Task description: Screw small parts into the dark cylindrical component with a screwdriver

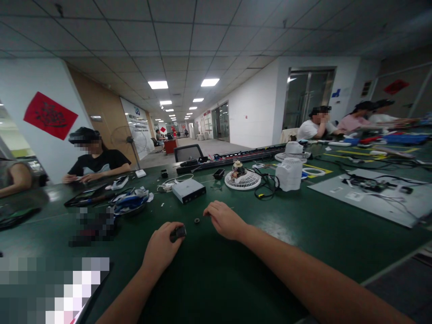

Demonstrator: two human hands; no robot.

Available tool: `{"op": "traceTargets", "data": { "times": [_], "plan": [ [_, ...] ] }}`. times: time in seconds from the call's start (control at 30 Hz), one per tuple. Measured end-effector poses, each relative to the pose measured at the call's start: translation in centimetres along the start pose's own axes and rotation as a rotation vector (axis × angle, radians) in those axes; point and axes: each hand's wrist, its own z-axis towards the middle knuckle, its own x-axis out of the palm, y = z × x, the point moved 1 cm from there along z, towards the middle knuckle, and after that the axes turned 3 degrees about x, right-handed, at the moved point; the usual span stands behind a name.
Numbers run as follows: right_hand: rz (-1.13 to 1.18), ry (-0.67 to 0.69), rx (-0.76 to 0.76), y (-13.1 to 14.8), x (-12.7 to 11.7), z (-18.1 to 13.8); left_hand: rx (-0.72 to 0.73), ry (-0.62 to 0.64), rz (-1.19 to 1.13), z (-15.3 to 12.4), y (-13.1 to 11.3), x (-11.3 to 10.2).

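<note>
My left hand (164, 245) is closed around a small dark part with a shiny end face (180, 231), held just above the green table. The fingers cover much of this part, so its exact kind is unclear. To the right, my right hand (224, 219) has its fingers bent down and drawn together; whatever may be between the fingertips is too small to make out. A small round dark ring-like piece (197, 221) lies on the table between the two hands, touched by neither.
Beyond my hands stand a silver box-shaped drive (189, 191), a small black open box (218, 173), a white fan grille with a motor (242, 179) and a white housing (289, 174). Cables lie around them. A grey panel with electronics (374, 193) is at right. Several people sit around.
</note>
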Motion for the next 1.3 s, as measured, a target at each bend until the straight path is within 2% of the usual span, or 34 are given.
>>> {"op": "traceTargets", "data": {
  "times": [0.07,0.23,0.37,0.57,0.93,1.1,1.3],
  "plan": [
    [-0.080,0.093,0.031,-0.1,1.0,0.2,0.002,0.009,-0.009,0.0,0.0,0.0],
    [-0.107,0.156,0.086,-0.3,2.8,0.5,0.018,0.030,-0.041,0.1,0.0,0.1],
    [-0.081,0.223,0.093,-0.7,3.3,0.5,0.024,0.046,-0.063,0.1,0.0,0.2],
    [-0.082,0.163,0.078,-0.6,3.0,0.8,0.007,0.057,-0.077,0.2,0.3,0.5],
    [-0.189,0.173,0.033,0.1,2.5,0.5,0.048,0.116,-0.087,-0.1,-0.3,0.3],
    [-0.124,0.159,0.050,0.6,1.4,0.3,0.073,0.110,-0.068,-0.1,-0.3,0.5],
    [-0.009,0.315,0.022,0.5,0.8,-0.1,0.088,0.119,-0.080,-0.1,-0.3,0.6]
  ]
}}
